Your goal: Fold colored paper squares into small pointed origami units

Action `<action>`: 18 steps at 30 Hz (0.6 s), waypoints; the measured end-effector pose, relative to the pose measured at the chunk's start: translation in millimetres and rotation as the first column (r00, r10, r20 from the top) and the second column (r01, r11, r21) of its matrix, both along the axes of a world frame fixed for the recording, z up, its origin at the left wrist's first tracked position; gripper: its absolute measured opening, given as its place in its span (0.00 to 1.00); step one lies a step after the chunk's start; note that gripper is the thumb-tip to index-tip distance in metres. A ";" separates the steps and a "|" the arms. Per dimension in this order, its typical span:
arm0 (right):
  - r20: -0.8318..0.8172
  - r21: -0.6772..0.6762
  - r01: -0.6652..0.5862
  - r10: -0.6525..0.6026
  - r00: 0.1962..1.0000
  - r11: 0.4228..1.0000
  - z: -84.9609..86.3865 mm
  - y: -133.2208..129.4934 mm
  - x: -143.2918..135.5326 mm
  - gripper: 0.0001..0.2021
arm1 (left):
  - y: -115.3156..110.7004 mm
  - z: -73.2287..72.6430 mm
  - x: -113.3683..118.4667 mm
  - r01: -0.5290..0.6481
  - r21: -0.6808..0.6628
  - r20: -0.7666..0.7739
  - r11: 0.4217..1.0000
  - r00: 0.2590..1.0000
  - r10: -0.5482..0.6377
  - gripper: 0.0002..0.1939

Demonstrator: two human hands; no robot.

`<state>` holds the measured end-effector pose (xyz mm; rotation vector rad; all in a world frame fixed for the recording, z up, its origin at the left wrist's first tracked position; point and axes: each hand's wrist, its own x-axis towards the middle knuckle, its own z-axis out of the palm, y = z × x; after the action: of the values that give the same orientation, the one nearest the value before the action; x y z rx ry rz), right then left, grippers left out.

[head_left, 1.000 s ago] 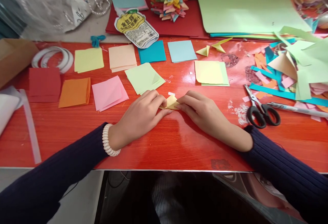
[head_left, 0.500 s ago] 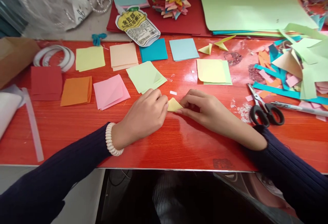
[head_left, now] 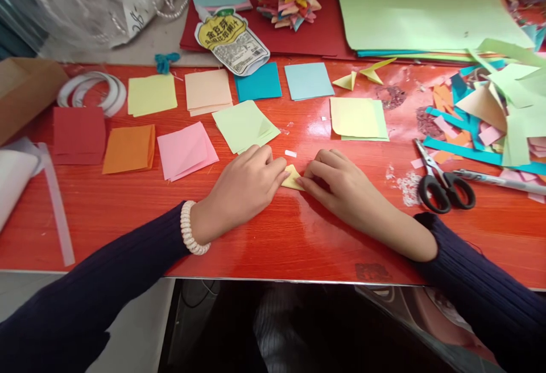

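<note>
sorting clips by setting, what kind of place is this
Probably a paper-craft worktable at home or in a small workshop: squares of coloured paper laid out, scissors beside offcuts, and both hands pressing a small folded yellow piece.

Scissors (head_left: 443,182) near the scrap pile (head_left: 490,111), colored paper squares like the pink stack (head_left: 185,150), tape roll (head_left: 91,91), juice pouch (head_left: 232,40).

Both hands (head_left: 298,188) fingertip-to-fingertip, palms down

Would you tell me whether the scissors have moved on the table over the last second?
No. The scissors keep their place beside the white scraps and pen; only the camera shifted.
</note>
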<state>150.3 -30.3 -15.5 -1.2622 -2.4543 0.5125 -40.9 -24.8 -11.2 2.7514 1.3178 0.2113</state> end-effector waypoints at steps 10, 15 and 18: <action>0.078 0.077 -0.039 0.033 0.996 0.996 -5.1 -1.3 0.5 0.13 | 1.3 0.7 0.3 0.002 0.024 -0.032 1.000 0.999 -0.001 0.16; 0.082 0.091 -0.024 0.017 0.996 0.996 -6.1 -1.1 -0.7 0.14 | 1.7 1.6 0.6 -0.013 0.004 -0.050 1.000 0.999 0.013 0.16; 0.074 0.107 -0.006 -0.002 0.997 0.994 -7.0 -1.0 -1.9 0.14 | 1.4 1.4 0.7 0.000 0.018 -0.055 1.000 0.999 0.001 0.16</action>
<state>148.4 -31.3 -22.5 -1.2566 -2.5076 0.3355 -40.2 -23.5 -9.8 2.7907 1.3362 0.1497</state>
